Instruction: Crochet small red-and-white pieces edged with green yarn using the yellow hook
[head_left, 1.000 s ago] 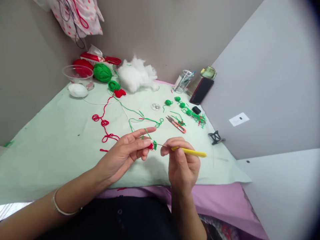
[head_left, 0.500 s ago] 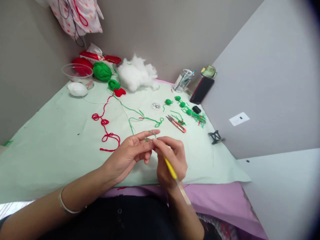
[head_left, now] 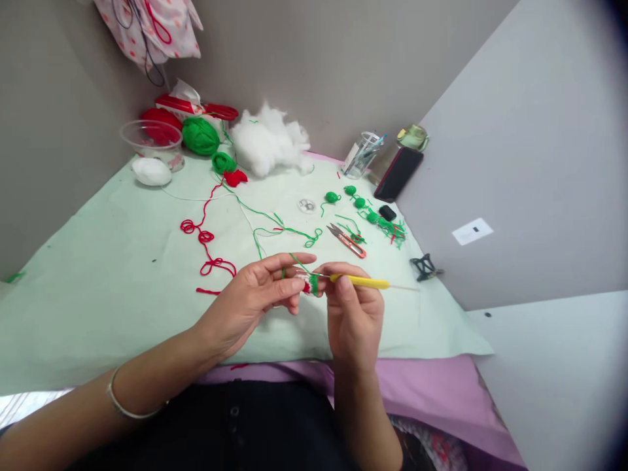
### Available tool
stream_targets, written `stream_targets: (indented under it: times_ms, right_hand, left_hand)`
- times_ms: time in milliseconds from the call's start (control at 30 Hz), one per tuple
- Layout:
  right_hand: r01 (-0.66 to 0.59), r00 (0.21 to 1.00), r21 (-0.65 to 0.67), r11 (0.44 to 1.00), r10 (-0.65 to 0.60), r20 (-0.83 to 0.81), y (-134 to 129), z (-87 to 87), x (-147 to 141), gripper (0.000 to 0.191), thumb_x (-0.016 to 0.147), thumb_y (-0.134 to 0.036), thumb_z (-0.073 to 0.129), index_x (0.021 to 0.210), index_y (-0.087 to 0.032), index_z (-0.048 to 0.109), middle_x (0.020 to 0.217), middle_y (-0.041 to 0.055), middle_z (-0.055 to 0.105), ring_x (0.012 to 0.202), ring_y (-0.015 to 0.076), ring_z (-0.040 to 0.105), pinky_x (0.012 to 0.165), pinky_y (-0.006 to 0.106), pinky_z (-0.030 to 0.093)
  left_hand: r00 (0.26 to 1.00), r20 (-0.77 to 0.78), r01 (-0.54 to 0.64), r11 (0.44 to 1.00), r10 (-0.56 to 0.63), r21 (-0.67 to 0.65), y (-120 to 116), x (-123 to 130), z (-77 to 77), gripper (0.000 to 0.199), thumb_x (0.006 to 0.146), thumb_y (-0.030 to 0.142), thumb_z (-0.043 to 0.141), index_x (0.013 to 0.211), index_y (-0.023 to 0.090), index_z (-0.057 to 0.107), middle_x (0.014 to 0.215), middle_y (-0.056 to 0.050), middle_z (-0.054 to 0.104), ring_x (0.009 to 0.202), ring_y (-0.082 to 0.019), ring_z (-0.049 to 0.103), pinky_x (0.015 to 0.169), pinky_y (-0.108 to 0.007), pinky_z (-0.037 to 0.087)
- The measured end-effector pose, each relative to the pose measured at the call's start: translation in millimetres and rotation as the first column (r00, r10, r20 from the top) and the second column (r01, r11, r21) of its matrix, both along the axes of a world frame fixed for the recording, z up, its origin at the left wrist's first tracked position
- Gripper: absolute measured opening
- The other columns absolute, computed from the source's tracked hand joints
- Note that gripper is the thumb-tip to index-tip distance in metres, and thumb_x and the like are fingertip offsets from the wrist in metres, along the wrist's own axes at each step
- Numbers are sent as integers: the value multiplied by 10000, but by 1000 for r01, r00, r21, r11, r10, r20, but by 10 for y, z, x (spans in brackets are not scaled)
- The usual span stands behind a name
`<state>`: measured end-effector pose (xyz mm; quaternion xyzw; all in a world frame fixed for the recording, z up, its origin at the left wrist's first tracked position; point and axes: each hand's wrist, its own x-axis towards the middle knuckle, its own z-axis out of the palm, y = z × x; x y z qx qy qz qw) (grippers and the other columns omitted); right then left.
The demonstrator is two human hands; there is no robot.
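Note:
My left hand (head_left: pixel 262 294) pinches a small crocheted piece (head_left: pixel 309 283) in red, white and green between thumb and fingers, with green yarn running over its raised index finger. In my right hand (head_left: pixel 354 314) is a crochet hook with a yellow handle (head_left: pixel 366 281), lying nearly level, its metal tip at the green edge of the piece. Just beyond the hands, green yarn strands (head_left: pixel 294 230) lie on the pale green cloth (head_left: pixel 122 261). Orange-handled thread snips (head_left: pixel 348 242) rest past my right hand.
Red yarn (head_left: pixel 206 237) trails at the left. Behind are green yarn balls (head_left: pixel 201 136), white stuffing (head_left: pixel 267 140) and a plastic tub (head_left: pixel 152 140). Small green crocheted balls (head_left: pixel 332 197), a pen cup (head_left: pixel 362 157), a phone (head_left: pixel 399 174) and a black stand (head_left: pixel 426 267) are toward the right.
My right hand has moved slightly right and turned, bringing the hook from steeply slanted to nearly level. More of the crocheted piece shows between the hands.

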<state>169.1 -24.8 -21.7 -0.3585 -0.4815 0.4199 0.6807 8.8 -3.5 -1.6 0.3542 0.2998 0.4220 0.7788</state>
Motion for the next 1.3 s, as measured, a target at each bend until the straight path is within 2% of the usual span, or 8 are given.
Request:
stream_targets:
  times_ms: [200, 400, 567, 700, 833, 967, 1133, 1300]
  right_hand:
    - [-52, 995, -49, 997, 47, -93, 16, 59, 16, 172, 997, -320, 625, 940, -225, 756, 870, 32, 761, 667, 129, 660, 647, 285, 554]
    - [69, 962, 122, 990, -98, 253, -102, 91, 53, 223, 1052, -226, 506, 1053, -242, 728, 959, 37, 753, 755, 146, 691, 718, 327, 570]
    - [52, 688, 450, 892, -358, 631, -143, 35, 11, 292, 1021, -105, 481, 1211, -233, 661, 1041, 80, 751, 951, 194, 722, 786, 353, 611]
    - [130, 461, 647, 751, -624, 631, -105, -79, -66, 355, 964, -92, 606, 1252, -282, 687, 1081, 86, 738, 961, 214, 724, 779, 366, 624]
    - [229, 715, 469, 853, -474, 514, -83, -36, -57, 266, 1013, -144, 529, 1142, -272, 723, 999, 69, 724, 858, 198, 701, 712, 376, 603]
    - [157, 914, 279, 947, -246, 321, -39, 73, -23, 225, 1034, -201, 518, 1046, -255, 736, 912, 39, 717, 771, 168, 662, 672, 347, 572]
    - [160, 826, 300, 941, -294, 481, -37, 36, -46, 248, 1007, -129, 556, 1101, -264, 742, 985, 44, 747, 927, 187, 708, 768, 352, 605]
    - [171, 658, 533, 829, -499, 565, -73, -14, -18, 328, 959, -68, 601, 1174, -271, 744, 1097, 73, 731, 971, 194, 713, 788, 352, 609]
  left_hand:
    - [1000, -23, -4, 999, 5, 40, 11, -11, -13, 251, 884, 251, 794, 1130, 292, 820, 868, 31, 607, 652, -46, 580, 663, -187, 480]
    - [993, -90, -65, 989, 77, 136, 4, -21, -19, 255, 887, 262, 793, 1138, 296, 816, 845, 36, 614, 646, -52, 585, 672, -191, 496]
    - [971, -128, -165, 954, 202, 251, -9, 10, -65, 328, 865, 239, 816, 1181, 325, 794, 860, 36, 614, 727, -73, 572, 670, -164, 522]
    - [992, -58, -109, 989, 115, 100, -12, 15, -39, 482, 846, 246, 834, 1313, 291, 723, 749, 49, 584, 608, -63, 519, 557, -158, 494]
    - [998, 65, 27, 988, -17, -149, 29, -18, 37, 483, 838, 249, 836, 1298, 159, 717, 558, 98, 414, 460, -26, 292, 409, -127, 323]
    - [998, 68, 15, 994, -7, -108, 40, -15, 67, 458, 835, 235, 839, 1277, 186, 727, 639, 79, 495, 443, -5, 314, 397, -130, 308]
    - [998, -12, -54, 998, 54, 36, 14, 58, 18, 445, 819, 237, 858, 1250, 230, 746, 752, 55, 602, 456, -14, 474, 436, -150, 405]
    - [995, 93, 53, 991, -42, -122, 85, 44, -5, 357, 831, 262, 843, 1169, 160, 786, 566, 84, 456, 438, -11, 352, 413, -119, 337]
